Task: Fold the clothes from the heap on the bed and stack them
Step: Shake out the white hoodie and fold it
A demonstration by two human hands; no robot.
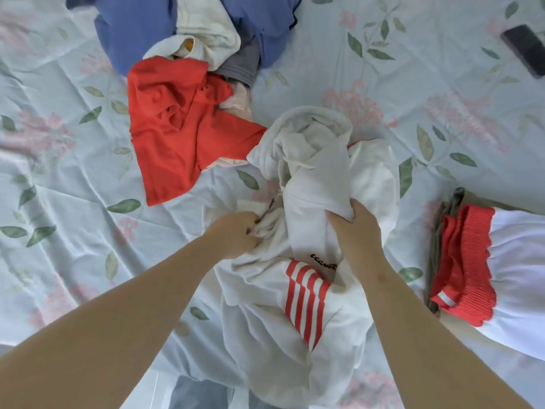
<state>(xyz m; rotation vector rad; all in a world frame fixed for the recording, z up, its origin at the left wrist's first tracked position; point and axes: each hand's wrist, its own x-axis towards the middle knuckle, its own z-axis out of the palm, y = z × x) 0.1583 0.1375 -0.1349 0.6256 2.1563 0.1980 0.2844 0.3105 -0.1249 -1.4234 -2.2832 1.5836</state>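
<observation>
White zip jacket (306, 299) with red stripes, crumpled on floral bedsheet (59, 172) right in front, near bed's close edge. Left hand (236, 234) curled tight round bunch of its fabric by zipper. Right hand (356, 228) grabbing thick fold of same jacket, fingers buried in cloth. Heap further up bed: red shirt (177, 128) spread nearest, blue garment (138, 28), cream garment (206, 28), bit of grey. Off to right, white piece with red ribbed waistband (466, 261) lying on dark olive garment (436, 252). Phone (528, 50) far right corner.
</observation>
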